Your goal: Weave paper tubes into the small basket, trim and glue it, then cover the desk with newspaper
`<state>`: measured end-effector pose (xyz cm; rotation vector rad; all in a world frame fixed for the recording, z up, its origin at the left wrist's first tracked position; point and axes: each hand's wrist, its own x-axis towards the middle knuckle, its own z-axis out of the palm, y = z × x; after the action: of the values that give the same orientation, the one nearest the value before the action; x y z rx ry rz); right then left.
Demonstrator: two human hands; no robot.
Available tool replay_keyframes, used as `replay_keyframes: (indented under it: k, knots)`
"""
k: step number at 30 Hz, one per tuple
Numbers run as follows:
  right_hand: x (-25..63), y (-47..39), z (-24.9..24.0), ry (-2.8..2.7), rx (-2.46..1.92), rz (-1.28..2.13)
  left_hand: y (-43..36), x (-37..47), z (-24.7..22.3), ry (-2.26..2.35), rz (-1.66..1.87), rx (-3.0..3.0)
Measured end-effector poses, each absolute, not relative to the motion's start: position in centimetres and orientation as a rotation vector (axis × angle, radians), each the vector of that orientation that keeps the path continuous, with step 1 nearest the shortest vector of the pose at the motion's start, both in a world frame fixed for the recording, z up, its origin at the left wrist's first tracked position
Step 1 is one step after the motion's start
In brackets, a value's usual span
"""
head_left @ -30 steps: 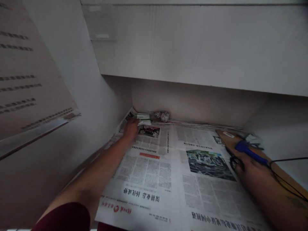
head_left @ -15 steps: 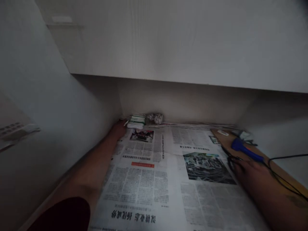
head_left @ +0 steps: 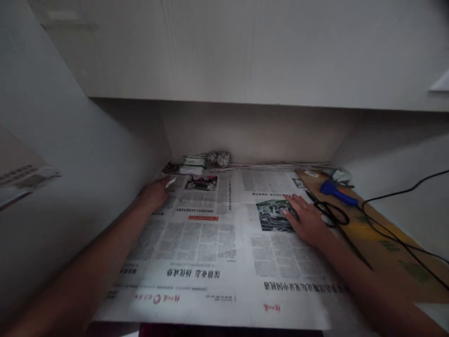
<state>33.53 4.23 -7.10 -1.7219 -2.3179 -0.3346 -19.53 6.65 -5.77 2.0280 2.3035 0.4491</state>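
1. The newspaper (head_left: 217, 243) is spread flat over the desk inside the recess, reaching the back wall.
2. It is pinned by both hands, fingers open, nothing gripped: the left hand (head_left: 154, 194) at its far left edge, the right hand (head_left: 305, 217) flat on a printed photo.
3. Black scissors (head_left: 329, 213), a blue tool (head_left: 338, 193) and cables lie on cardboard (head_left: 379, 238) just beside the right hand.

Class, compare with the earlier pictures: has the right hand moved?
Yes. The right hand has shifted left, off the cardboard sheet beside the blue tool, onto the newspaper, fingers spread flat.
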Motion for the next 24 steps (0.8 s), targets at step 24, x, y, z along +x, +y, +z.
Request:
replay_keyframes:
  k: [24]
  knots:
    - [32.3,3.2,-7.9,-2.347,-1.81,-0.177,-0.4,-19.2,-7.1,2.183,0.515,2.162]
